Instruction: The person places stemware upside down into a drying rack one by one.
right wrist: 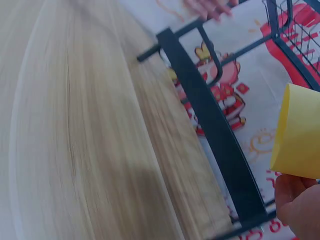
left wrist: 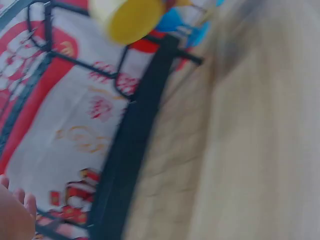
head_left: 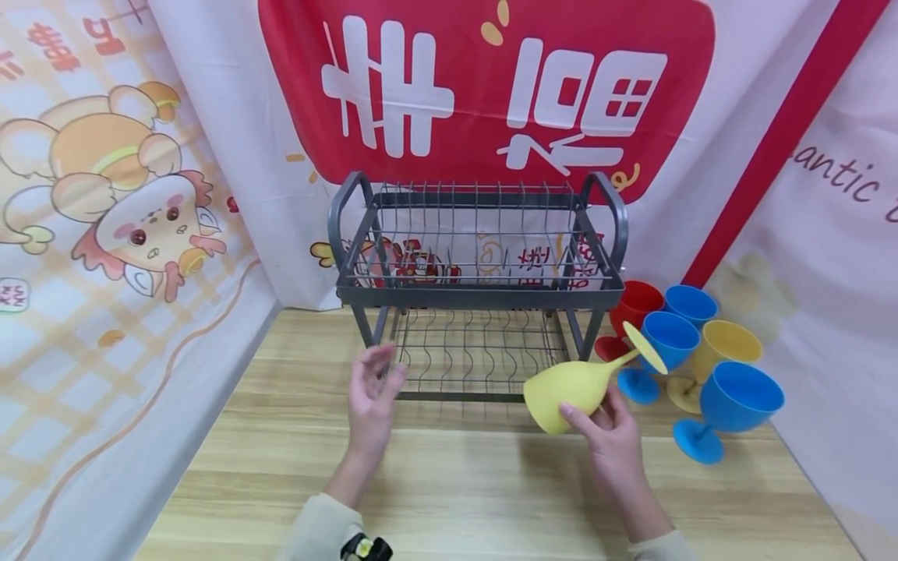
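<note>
My right hand (head_left: 612,444) grips a yellow plastic goblet (head_left: 567,391) by its bowl, thumb on the near side. The goblet is tipped over, its mouth facing lower left and its round foot up to the right. In the right wrist view the goblet's bowl (right wrist: 300,132) shows above the curled fingers. My left hand (head_left: 372,401) holds nothing; its fingers are relaxed and parted beside the lower left front of a dark grey two-tier dish rack (head_left: 480,298). The goblet overlaps the rack's lower right front corner in the head view.
Right of the rack stand a red goblet (head_left: 634,304), several blue goblets (head_left: 742,397) and another yellow goblet (head_left: 730,343). All are upright on the wooden table (head_left: 477,499). Printed cloth walls (head_left: 210,93) enclose the back and sides.
</note>
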Tool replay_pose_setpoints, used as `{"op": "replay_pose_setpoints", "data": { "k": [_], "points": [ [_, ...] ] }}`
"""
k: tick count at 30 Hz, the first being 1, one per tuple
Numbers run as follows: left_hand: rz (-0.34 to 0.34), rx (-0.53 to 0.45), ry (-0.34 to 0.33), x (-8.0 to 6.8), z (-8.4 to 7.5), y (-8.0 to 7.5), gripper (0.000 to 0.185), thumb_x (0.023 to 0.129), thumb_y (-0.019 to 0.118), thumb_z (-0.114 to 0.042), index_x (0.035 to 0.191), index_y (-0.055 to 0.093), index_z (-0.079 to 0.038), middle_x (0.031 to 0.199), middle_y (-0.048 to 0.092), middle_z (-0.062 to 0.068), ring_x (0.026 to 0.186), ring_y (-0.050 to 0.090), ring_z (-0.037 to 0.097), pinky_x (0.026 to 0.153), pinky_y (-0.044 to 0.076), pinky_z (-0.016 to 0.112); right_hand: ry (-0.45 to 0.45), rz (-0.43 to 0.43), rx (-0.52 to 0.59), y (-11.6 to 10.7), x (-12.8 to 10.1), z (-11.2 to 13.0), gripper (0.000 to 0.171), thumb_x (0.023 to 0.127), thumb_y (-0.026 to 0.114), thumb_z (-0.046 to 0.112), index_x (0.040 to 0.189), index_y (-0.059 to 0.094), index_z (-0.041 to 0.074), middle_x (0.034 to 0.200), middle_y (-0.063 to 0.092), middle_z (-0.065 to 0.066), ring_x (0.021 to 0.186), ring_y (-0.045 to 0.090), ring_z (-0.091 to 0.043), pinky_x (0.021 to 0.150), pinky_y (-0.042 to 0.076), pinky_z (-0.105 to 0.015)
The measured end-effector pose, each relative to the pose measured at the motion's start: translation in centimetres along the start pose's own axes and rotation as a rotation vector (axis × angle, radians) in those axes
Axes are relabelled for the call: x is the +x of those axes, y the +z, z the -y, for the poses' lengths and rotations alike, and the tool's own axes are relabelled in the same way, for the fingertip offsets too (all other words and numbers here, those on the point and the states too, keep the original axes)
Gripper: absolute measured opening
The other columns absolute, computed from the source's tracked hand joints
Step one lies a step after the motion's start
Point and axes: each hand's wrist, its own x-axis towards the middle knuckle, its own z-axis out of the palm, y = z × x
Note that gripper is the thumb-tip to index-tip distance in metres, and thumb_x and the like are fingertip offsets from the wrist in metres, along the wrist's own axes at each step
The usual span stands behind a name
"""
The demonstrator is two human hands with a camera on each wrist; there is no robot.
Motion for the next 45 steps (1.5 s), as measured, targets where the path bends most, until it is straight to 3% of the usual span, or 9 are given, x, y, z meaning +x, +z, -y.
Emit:
{"op": "replay_pose_setpoints", "data": {
  "k": [4,8,11,17,20,24,32,40,45],
  "points": [
    [-0.135,-0.026,0.093,2.5,-3.1,-1.5,0.040,0.105,0.059,-0.014,0.141,0.050,0.000,0.136,0.060,0.002,0.132,0.054,0.021,0.114,0.046,0.020,0.006,-0.037,-0.068,-2.1,0.6,0.8,0.094,0.093,0.083,0.034,0.168,0.027,0.025,0.165,0.039,-0.005,0.153,0.045,-0.026,0.098,0.052,-0.012],
    [-0.188,-0.044,0.198,5.1,-6.6,-2.5,0.043,0.107,0.055,-0.022,0.144,0.049,-0.004,0.139,0.059,0.001,0.133,0.052,0.019,0.116,0.042,0.026,-0.007,-0.084,-0.112,-4.1,1.2,1.8,0.094,0.092,0.083,0.039,0.167,0.029,0.027,0.167,0.037,-0.005,0.155,0.043,-0.028,0.097,0.051,-0.011],
    [-0.158,-0.034,0.233,6.7,-8.9,-2.9,0.052,0.106,0.054,-0.029,0.153,0.045,-0.010,0.153,0.054,0.002,0.144,0.047,0.020,0.125,0.037,0.033,-0.020,-0.123,-0.144,-5.5,1.5,2.7,0.093,0.091,0.082,0.042,0.167,0.029,0.029,0.169,0.036,-0.006,0.155,0.041,-0.030,0.096,0.051,-0.011],
    [-0.009,0.052,0.169,8.8,-12.1,-2.5,0.067,0.105,0.059,-0.041,0.165,0.034,-0.024,0.171,0.041,-0.003,0.160,0.035,0.018,0.137,0.018,0.046,-0.130,-0.155,-0.111,-7.6,2.0,4.9,0.085,0.094,0.080,0.039,0.165,0.034,0.027,0.159,0.043,-0.002,0.141,0.050,-0.019,0.083,0.054,-0.005],
    [0.047,0.084,0.167,9.5,-12.6,-1.6,0.067,0.106,0.061,-0.037,0.166,0.034,-0.022,0.170,0.042,-0.001,0.159,0.037,0.018,0.136,0.023,0.044,-0.213,-0.136,-0.017,-8.5,2.2,6.1,0.078,0.097,0.079,0.028,0.163,0.038,0.024,0.147,0.050,0.005,0.126,0.058,-0.008,0.082,0.056,-0.006],
    [0.037,0.089,0.195,10.2,-12.6,-0.2,0.062,0.107,0.061,-0.025,0.164,0.038,-0.016,0.165,0.050,0.003,0.155,0.046,0.022,0.131,0.035,0.037,-0.292,-0.114,0.128,-9.3,2.6,7.9,0.064,0.099,0.074,0.011,0.156,0.047,0.019,0.135,0.055,0.007,0.109,0.068,-0.001,0.080,0.060,-0.010],
    [0.028,0.074,0.264,10.6,-11.5,0.1,0.058,0.107,0.061,-0.021,0.161,0.043,-0.017,0.159,0.057,0.000,0.151,0.050,0.023,0.126,0.042,0.034,-0.442,-0.056,0.340,-10.1,3.3,10.8,0.047,0.100,0.066,-0.005,0.143,0.055,0.009,0.135,0.058,-0.002,0.118,0.063,-0.013,0.086,0.062,-0.017],
    [0.038,0.037,0.292,10.4,-10.9,0.2,0.058,0.107,0.059,-0.018,0.162,0.041,-0.017,0.159,0.056,0.000,0.151,0.049,0.025,0.125,0.043,0.035,-0.504,0.036,0.339,-10.8,3.5,14.8,0.055,0.103,0.063,0.000,0.154,0.047,0.011,0.146,0.054,-0.001,0.130,0.055,-0.014,0.088,0.062,-0.018],
    [0.016,-0.014,0.280,10.3,-11.0,0.4,0.055,0.108,0.056,-0.016,0.161,0.043,-0.016,0.158,0.056,0.001,0.151,0.049,0.028,0.127,0.040,0.038,-0.535,0.038,0.270,-9.4,3.8,17.7,0.060,0.101,0.067,0.002,0.156,0.045,0.015,0.153,0.052,-0.001,0.137,0.054,-0.014,0.093,0.059,-0.017]
  ]
}}
